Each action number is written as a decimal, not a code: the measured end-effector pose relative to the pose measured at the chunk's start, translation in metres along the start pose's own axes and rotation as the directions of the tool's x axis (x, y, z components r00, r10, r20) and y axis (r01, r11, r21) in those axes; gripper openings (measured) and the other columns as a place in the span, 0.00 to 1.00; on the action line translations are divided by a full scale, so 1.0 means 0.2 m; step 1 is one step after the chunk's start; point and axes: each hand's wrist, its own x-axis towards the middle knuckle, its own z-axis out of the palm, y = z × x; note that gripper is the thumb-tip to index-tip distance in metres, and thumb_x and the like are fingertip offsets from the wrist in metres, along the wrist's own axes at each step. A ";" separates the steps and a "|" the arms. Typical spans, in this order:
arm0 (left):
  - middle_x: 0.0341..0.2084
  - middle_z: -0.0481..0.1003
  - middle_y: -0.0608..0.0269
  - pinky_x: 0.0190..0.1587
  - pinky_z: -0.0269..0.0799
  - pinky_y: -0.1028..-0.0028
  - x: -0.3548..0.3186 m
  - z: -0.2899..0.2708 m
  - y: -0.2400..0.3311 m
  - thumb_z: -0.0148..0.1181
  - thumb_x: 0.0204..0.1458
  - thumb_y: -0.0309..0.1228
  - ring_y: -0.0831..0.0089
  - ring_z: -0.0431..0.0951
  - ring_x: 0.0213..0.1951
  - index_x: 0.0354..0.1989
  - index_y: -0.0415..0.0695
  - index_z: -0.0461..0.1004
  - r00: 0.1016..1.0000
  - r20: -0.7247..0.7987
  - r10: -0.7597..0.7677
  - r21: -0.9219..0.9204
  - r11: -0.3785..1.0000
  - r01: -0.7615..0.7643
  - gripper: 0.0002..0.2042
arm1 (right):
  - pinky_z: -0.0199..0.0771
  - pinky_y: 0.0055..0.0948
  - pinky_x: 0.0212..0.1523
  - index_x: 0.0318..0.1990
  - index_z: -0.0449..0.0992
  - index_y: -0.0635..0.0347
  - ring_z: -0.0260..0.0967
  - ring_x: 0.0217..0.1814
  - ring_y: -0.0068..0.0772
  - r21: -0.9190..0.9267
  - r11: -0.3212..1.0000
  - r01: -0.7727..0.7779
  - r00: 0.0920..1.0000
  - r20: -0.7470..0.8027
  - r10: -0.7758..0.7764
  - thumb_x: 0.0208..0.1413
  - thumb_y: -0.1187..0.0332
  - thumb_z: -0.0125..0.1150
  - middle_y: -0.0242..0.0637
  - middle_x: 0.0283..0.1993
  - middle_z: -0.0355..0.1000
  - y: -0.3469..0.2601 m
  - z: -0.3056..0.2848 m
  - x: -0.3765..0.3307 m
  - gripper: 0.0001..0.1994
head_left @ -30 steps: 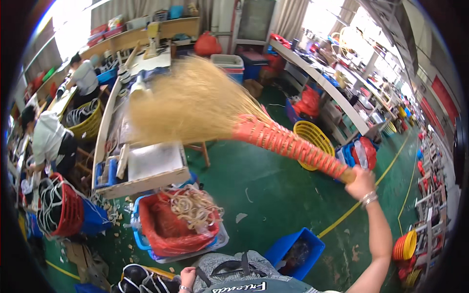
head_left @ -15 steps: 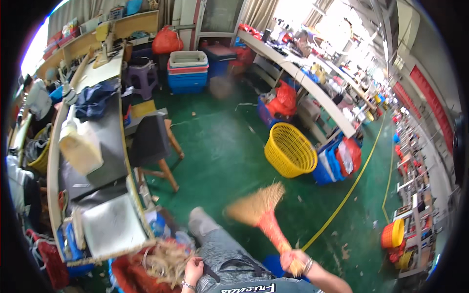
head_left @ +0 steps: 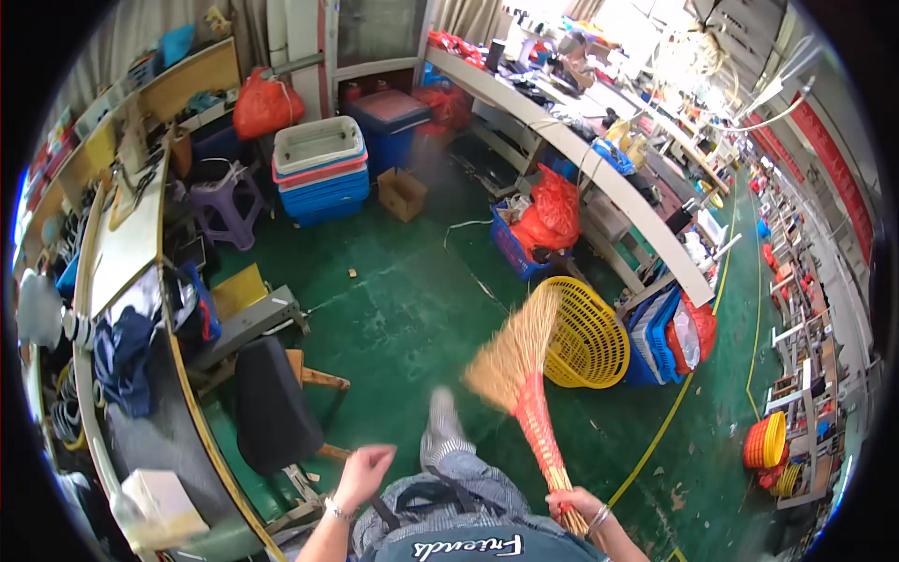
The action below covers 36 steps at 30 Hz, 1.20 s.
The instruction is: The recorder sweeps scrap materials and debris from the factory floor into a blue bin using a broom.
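White lettering [head_left: 468, 546] shows on the dark top [head_left: 393, 553] below the yellow basket [head_left: 602, 339]; I can't read any writing on the red banner [head_left: 833, 161] right of it. The right hand [head_left: 577, 507] is wrapped round the straw broom [head_left: 531, 403], bristles [head_left: 517, 360] masking the basket's left side, and the left hand [head_left: 363, 478], left of the basket, is half-curled, palm hidden: I can't tell if it holds anything.

Dark teal top [head_left: 394, 552], white lettering [head_left: 468, 547]; grey patterned trousers [head_left: 499, 498]; silvery wrist bracelets [head_left: 337, 510].
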 end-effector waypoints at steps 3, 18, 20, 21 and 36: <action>0.29 0.76 0.60 0.47 0.63 0.70 0.40 -0.11 0.87 0.57 0.50 0.29 0.70 0.71 0.40 0.36 0.39 0.77 0.841 0.095 0.532 -0.439 0.781 -0.444 0.09 | 0.66 0.25 0.19 0.31 0.68 0.63 0.64 0.18 0.25 -0.005 0.992 0.123 0.992 0.034 -0.123 0.47 0.70 0.62 0.33 0.18 0.65 -0.45 0.05 0.37 0.09; 0.36 0.70 0.57 0.49 0.53 0.70 2.24 -0.54 2.24 0.55 0.53 0.37 0.68 0.64 0.42 0.31 0.40 0.70 0.358 0.180 0.916 -0.981 0.196 -0.007 0.11 | 0.65 0.21 0.21 0.27 0.62 0.59 0.59 0.19 0.21 0.333 0.912 -0.239 0.925 0.364 0.110 0.50 0.74 0.53 0.30 0.20 0.61 -2.65 0.78 1.37 0.06; 0.35 0.74 0.55 0.45 0.57 0.72 2.49 -0.64 2.44 0.57 0.51 0.37 0.69 0.67 0.40 0.36 0.37 0.72 0.346 0.101 0.933 -0.995 0.095 0.032 0.14 | 0.65 0.19 0.20 0.29 0.63 0.59 0.60 0.19 0.20 0.357 0.908 -0.219 0.927 0.365 0.080 0.50 0.74 0.53 0.30 0.21 0.62 -2.87 0.88 1.52 0.05; 0.36 0.74 0.54 0.45 0.57 0.72 2.63 -0.69 2.51 0.58 0.51 0.37 0.69 0.68 0.39 0.37 0.36 0.72 0.334 0.114 0.936 -0.993 0.114 0.017 0.15 | 0.66 0.19 0.20 0.30 0.63 0.59 0.60 0.19 0.20 0.361 0.910 -0.202 0.932 0.356 0.065 0.50 0.74 0.53 0.30 0.21 0.63 -2.97 0.93 1.59 0.04; 0.26 0.73 0.66 0.23 0.72 0.78 5.04 -0.31 2.09 0.59 0.50 0.34 0.78 0.74 0.23 0.41 0.39 0.68 0.675 0.718 -0.173 -0.433 0.648 0.627 0.14 | 0.68 0.21 0.33 0.32 0.71 0.59 0.68 0.32 0.22 0.194 0.938 0.287 0.922 0.211 -0.325 0.51 0.56 0.57 0.32 0.29 0.70 -4.63 1.78 2.83 0.15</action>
